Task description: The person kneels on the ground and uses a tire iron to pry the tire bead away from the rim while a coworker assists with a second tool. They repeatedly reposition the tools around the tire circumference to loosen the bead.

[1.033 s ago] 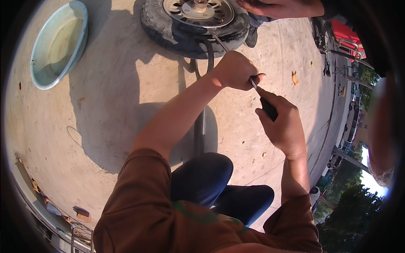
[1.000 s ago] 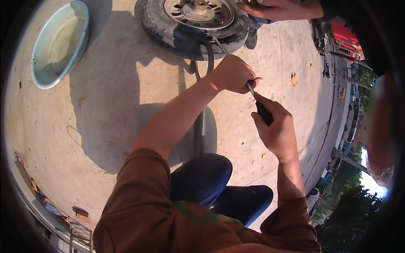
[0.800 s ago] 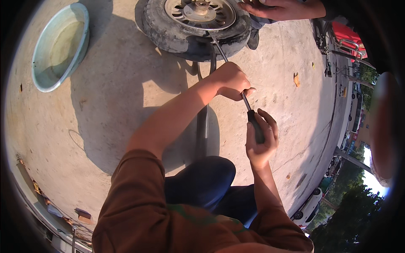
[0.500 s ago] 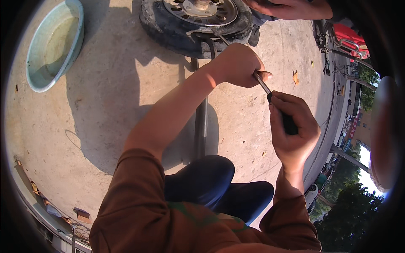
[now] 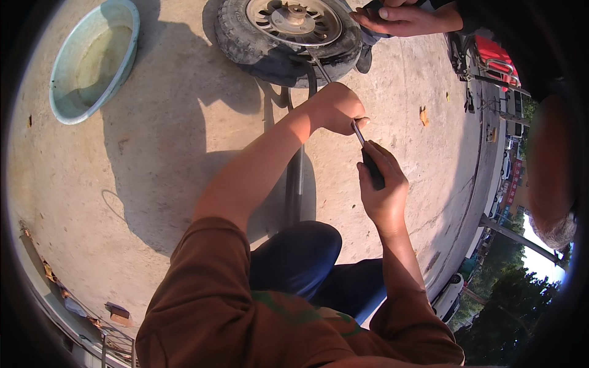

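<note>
A metal pry bar (image 5: 359,133) with a black handle slants down from the edge of a tyre's rim. My left hand (image 5: 338,108) is closed around its shaft, just below the tyre. My right hand (image 5: 386,187) grips the black handle, fingers along its upper side and the palm behind it. The dusty black tyre (image 5: 251,52) lies on its side with a spoked metal wheel rim (image 5: 294,21) in it. The bar's tip is at the line where tyre and rim meet. Beside the bar, a dark curved tube (image 5: 311,75) comes off the tyre's near side.
A metal pipe (image 5: 294,184) runs from below the tyre toward my knees. A pale green basin (image 5: 61,92) stands at the far left. Another person's hand (image 5: 417,19) is beyond the tyre at the right. Red and metal equipment (image 5: 494,58) stands farther right.
My right hand and the bar's handle have swung left. My left hand has shifted a little left and nearer. The whole view has tilted slightly, and the other person's hand has moved left.
</note>
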The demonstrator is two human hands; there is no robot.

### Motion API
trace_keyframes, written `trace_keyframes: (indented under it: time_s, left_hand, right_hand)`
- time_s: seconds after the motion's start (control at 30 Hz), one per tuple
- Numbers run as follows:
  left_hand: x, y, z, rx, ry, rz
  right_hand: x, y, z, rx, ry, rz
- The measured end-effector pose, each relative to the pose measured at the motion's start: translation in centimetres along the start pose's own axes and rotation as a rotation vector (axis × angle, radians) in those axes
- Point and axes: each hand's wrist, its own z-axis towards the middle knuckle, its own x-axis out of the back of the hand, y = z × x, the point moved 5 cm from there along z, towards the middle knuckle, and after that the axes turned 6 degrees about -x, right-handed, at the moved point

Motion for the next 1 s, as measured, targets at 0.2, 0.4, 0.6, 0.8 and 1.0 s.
trace_keyframes:
  time_s: [0.2,0.4,0.6,0.8,1.0]
  left_hand:
    - [-5.6,-2.1,-1.3,0.123,-0.454,0.119]
    - [-4.7,-1.7,-0.5,0.062,-0.482,0.198]
    - [-2.5,-1.2,0.7,0.054,-0.247,0.011]
    - [-0.5,-0.1,0.5,-0.015,0.161,-0.058]
    - [0.4,-0.5,1.4,-0.013,0.112,-0.065]
  right_hand:
    - [-7.0,7.4,-4.3,0.05,0.169,0.069]
    - [-5.4,6.1,-3.6,-0.071,0.047,0.05]
    - [-1.4,3.1,-0.7,-0.216,-0.097,0.045]
    - [0.5,1.0,1.0,-0.233,-0.157,0.036]
    - [1.7,-0.2,2.5,-0.28,-0.188,-0.002]
